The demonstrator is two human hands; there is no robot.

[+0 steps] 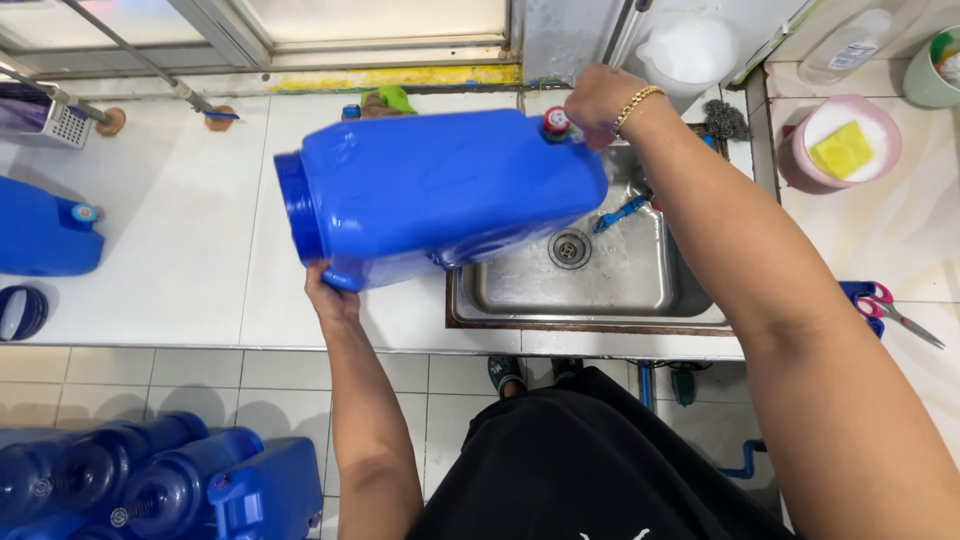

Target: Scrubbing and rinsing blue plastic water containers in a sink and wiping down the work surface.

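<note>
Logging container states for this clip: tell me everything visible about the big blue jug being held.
The blue jug looks like glossy, boxy plastic, tipped on its side above the counter edge and steel sink. Its wide round mouth faces left; a small red-and-white tap sits at the far right end. The left hand supports it underneath, and the right hand grips by the tap.

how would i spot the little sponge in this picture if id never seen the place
Start at the steel sink and move right, past the wire scourer, to the tiled counter in the upper right. There a round pink tub holds the sponge: a flat yellow square, the only yellow thing lying in a container.
</note>
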